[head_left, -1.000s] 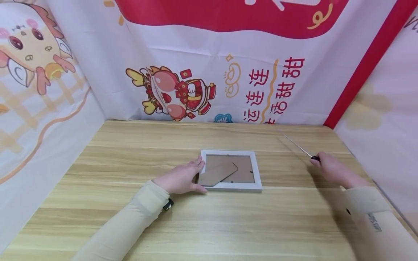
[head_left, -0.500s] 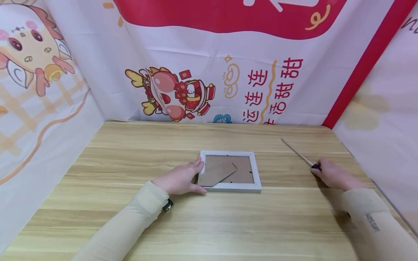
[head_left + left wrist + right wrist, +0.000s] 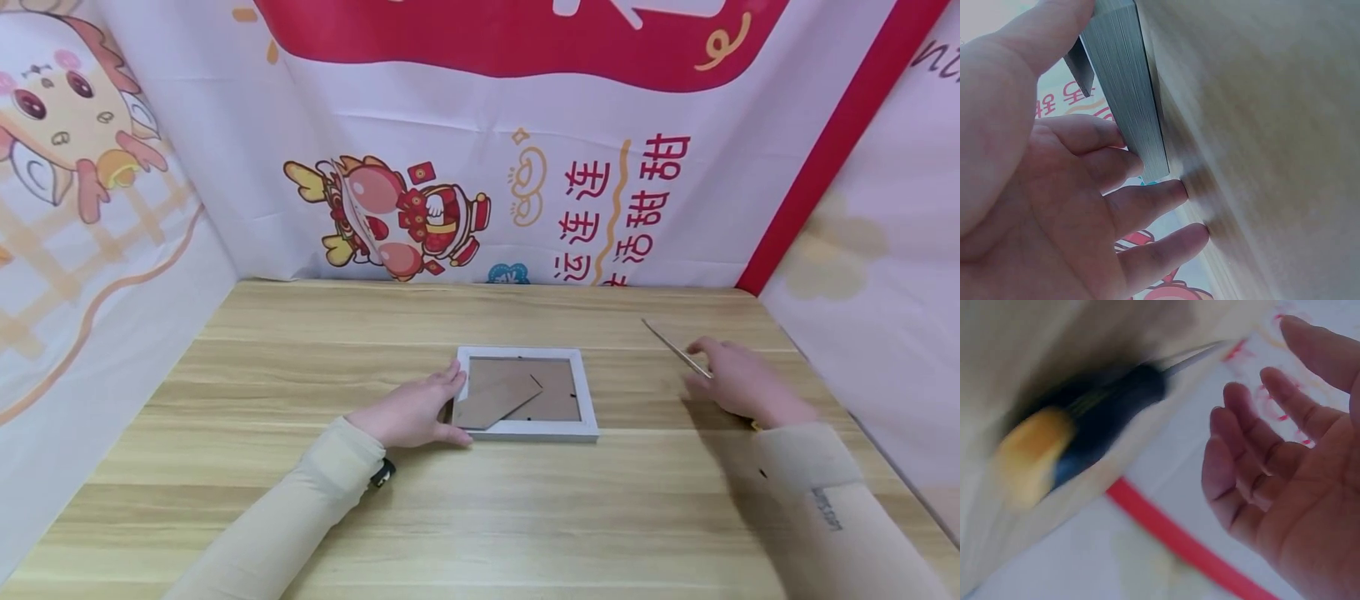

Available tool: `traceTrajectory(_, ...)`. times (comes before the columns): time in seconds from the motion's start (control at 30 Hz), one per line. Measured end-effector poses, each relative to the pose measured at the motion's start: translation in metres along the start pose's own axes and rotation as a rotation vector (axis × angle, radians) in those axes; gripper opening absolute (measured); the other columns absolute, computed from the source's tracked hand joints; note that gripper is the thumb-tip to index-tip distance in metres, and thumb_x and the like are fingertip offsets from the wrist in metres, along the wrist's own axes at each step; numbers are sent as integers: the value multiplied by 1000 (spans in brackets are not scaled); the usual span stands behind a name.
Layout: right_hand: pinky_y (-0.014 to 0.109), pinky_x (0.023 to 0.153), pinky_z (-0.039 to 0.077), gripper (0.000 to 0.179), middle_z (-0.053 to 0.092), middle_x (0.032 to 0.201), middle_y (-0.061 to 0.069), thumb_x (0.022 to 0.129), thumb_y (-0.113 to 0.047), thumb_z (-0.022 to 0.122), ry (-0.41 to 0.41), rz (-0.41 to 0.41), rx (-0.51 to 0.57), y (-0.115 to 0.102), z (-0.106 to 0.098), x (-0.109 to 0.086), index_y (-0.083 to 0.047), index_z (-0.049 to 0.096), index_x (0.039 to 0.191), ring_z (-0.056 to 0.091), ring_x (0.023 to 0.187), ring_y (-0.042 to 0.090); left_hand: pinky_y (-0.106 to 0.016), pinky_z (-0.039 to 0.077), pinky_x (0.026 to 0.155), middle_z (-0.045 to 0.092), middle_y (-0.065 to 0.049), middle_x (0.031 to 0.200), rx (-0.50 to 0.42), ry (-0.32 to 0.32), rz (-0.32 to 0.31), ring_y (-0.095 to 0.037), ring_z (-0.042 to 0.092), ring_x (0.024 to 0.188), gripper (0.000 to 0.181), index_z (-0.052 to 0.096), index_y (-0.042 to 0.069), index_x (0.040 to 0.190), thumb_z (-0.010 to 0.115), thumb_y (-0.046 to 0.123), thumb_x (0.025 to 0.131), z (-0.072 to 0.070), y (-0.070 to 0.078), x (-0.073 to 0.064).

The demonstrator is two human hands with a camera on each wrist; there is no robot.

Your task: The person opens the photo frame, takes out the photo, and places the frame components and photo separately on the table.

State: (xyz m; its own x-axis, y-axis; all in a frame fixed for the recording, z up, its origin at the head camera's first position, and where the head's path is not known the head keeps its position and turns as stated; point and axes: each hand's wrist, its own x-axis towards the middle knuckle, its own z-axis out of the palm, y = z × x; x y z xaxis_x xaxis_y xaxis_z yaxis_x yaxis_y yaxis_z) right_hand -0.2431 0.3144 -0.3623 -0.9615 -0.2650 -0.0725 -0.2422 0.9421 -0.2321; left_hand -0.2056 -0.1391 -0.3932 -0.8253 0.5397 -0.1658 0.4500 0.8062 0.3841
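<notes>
A white-grey picture frame (image 3: 587, 387) lies face down on the wooden table, its brown back with a stand flap (image 3: 487, 404) facing up. My left hand (image 3: 408, 412) holds the frame's left end, thumb at the near corner and fingertips along the side toward the far corner. In the left wrist view the frame's edge (image 3: 1125, 81) runs between thumb and fingers. My right hand (image 3: 738, 383) hovers over a screwdriver (image 3: 671, 348) lying on the table. The right wrist view shows the fingers loosely bent and apart from its black and yellow handle (image 3: 1104, 412), which is blurred.
The wooden table (image 3: 337, 317) meets a printed white and red cloth (image 3: 450, 100) at the back. More cloth walls rise on the left (image 3: 150, 250) and right (image 3: 862, 250) sides.
My right hand has lowered the screwdriver to the table, let go of its handle and moved a little left and up over it. The left hand and the frame stay put.
</notes>
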Motion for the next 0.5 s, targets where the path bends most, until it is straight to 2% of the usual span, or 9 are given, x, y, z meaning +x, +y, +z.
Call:
traceTrajectory(0.07, 56, 80, 48, 47, 63, 100, 21, 91, -18, 69, -11, -27, 31, -19, -2, 7, 5, 54, 130, 59, 90, 35, -43, 25, 116, 13, -17, 162, -1, -4, -6, -32, 25, 145, 103, 26, 0, 155, 74, 55, 83, 0, 0, -1)
traceTrajectory(0.23, 51, 81, 51, 48, 62, 108, 18, 92, -10, 69, -78, -60, 126, -58, 5, 25, -2, 55, 137, 59, 93, 31, -43, 24, 116, 12, -15, 163, -7, -5, -14, -32, 24, 146, 103, 25, 1, 155, 73, 55, 83, 2, 0, -1)
traceTrajectory(0.33, 52, 86, 50, 51, 60, 117, 19, 93, -7, 66, -94, -96, 154, -70, 16, 36, -5, 51, 142, 58, 100, 31, -42, 24, 116, 12, -15, 163, -6, -3, -9, -31, 24, 146, 102, 25, 1, 155, 73, 55, 83, 2, 0, 0)
traceTrajectory(0.5, 57, 99, 44, 63, 55, 131, 20, 92, -1, 65, -114, -172, 135, -86, 29, 56, -10, 43, 150, 56, 117, 37, -43, 23, 117, 10, -15, 163, -7, 1, 2, -31, 21, 147, 105, 22, 0, 155, 74, 55, 83, 2, -1, -2)
